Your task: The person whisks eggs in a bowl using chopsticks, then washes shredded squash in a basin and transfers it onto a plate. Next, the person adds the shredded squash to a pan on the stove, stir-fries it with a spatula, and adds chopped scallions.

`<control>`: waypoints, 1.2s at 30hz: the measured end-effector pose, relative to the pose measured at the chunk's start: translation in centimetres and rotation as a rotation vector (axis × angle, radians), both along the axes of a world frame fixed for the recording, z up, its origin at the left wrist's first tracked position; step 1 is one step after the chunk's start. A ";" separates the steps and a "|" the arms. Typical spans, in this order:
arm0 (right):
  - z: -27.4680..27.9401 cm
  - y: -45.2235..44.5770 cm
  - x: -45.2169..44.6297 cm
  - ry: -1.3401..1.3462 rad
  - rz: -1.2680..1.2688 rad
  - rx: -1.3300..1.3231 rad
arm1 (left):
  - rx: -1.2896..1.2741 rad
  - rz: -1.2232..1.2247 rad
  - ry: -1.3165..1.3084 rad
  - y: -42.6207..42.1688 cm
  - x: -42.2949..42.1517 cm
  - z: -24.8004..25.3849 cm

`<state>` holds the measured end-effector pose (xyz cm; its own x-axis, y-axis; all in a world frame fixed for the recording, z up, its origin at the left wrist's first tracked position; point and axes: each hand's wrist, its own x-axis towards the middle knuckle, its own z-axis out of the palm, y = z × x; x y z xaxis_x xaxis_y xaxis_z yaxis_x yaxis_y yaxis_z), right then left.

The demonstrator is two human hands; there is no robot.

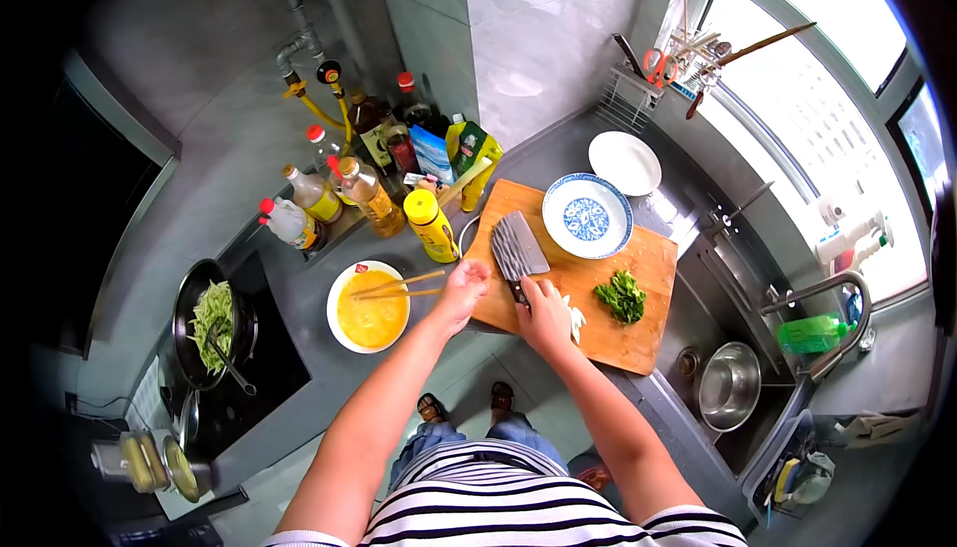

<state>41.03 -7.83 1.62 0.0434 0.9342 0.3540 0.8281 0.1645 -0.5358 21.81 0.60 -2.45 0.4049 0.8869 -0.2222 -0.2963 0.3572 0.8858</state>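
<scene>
A cleaver (518, 248) with a broad grey blade lies over the left part of the wooden cutting board (638, 343). My right hand (546, 316) is closed at its dark handle. Beside the handle, at the board's left edge, my left hand (465, 294) has loosely curved fingers, and I see nothing in them. White chopped pieces (574, 319) lie close to my right hand, partly covered by it. Further right is a small heap of chopped greens (621, 298). A blue-patterned plate (588, 216) rests on the board's far edge.
Left of the board stand a bowl of beaten egg (369, 308) with chopsticks and a yellow canister (430, 225). Several bottles (371, 198) line the wall. A wok (207, 323) of shredded green vegetable sits on the stove. A metal bowl (729, 387) is in the right-hand sink.
</scene>
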 end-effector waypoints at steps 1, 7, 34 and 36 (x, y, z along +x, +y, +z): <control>0.7 -0.2 0.0 0.151 0.022 -0.020 | -0.023 0.023 0.006 -1.1 1.4 3.1; 4.0 -0.6 -2.4 0.668 0.271 -0.194 | 0.029 -0.118 0.071 -2.1 2.9 7.6; 11.6 -6.1 -56.6 -0.507 0.659 -0.376 | 0.379 0.738 1.134 -19.3 -63.5 15.3; 12.6 -5.9 -55.4 -0.415 0.636 -0.258 | 0.711 0.785 1.326 -19.9 -65.2 14.7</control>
<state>-14.39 -13.68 14.25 -0.6129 0.7901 -0.0061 0.7571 0.5850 -0.2907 -43.44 -19.32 12.29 -0.2720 0.8349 0.4784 0.8265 -0.0519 0.5605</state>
